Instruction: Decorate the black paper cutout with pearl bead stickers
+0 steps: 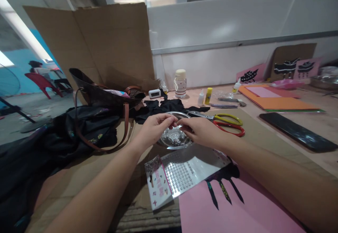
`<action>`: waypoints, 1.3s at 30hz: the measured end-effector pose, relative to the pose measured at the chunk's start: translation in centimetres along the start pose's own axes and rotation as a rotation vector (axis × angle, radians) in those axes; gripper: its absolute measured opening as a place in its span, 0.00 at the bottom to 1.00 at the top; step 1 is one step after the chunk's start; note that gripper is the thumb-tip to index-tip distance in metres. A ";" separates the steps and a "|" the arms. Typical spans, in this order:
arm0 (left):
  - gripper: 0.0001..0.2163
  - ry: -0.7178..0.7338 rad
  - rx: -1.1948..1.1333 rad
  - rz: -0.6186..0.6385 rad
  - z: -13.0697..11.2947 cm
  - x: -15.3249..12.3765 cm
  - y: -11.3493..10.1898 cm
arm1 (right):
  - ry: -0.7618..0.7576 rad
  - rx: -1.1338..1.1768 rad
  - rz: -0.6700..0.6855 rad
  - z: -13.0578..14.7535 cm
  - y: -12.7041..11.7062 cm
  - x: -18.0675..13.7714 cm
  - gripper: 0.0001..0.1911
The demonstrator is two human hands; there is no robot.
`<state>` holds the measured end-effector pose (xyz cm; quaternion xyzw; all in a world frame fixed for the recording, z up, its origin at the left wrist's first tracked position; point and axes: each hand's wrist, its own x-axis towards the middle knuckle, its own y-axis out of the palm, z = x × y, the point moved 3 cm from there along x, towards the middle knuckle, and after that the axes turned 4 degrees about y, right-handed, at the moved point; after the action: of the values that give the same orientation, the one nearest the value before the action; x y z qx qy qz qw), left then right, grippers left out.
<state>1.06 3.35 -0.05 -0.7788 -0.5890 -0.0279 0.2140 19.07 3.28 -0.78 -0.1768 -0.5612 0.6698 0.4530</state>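
My left hand [155, 127] and my right hand [199, 130] meet over a shiny metal bowl [175, 146]. The fingers of both are closed in a pinch, tips almost touching; whatever is between them is too small to make out. Small clear, glittering pieces [175, 136] lie in the bowl. Just in front of it is a sheet of stick-on pearl gems [181, 175] with a printed header. That sheet partly overlaps pink paper [211, 215], which carries a black cutout with pointed strips [224, 192]. My right forearm hides part of the cutout.
Scissors with yellow and red handles [229, 124] lie behind my right hand. Further back are black fabric scraps [169, 107], a glue stick [208, 95] and a jar [180, 83]. A handbag [105, 95] stands left, a black phone-like slab [298, 131] right, near coloured paper [280, 101].
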 end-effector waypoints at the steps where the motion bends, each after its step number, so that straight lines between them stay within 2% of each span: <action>1: 0.11 -0.001 0.004 -0.002 0.1 0.0 0.0 | -0.005 0.000 0.001 0.0 0.0 0.0 0.10; 12: 0.13 -0.076 -0.053 0.007 0.0 -0.1 -0.1 | -0.013 -0.033 0.011 0.2 -0.1 0.0 0.07; 18: 0.13 -0.118 -0.088 -0.037 0.3 -0.2 -0.2 | -0.008 -0.025 0.012 0.3 -0.1 0.0 0.07; 25: 0.20 -0.142 -0.209 0.031 0.8 -0.1 -0.1 | -0.002 -0.020 0.026 0.2 -0.1 0.0 0.10; 30: 0.17 -0.168 -0.303 0.020 0.5 -0.2 -0.1 | -0.016 -0.010 0.028 0.1 0.1 0.0 0.14; 39: 0.14 -0.141 -0.199 -0.015 0.7 -0.1 -0.2 | -0.061 -0.048 0.049 0.2 0.2 0.0 0.12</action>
<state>0.67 3.53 -0.67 -0.7917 -0.6028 -0.0330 0.0934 18.87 3.18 -0.89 -0.1809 -0.5862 0.6719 0.4150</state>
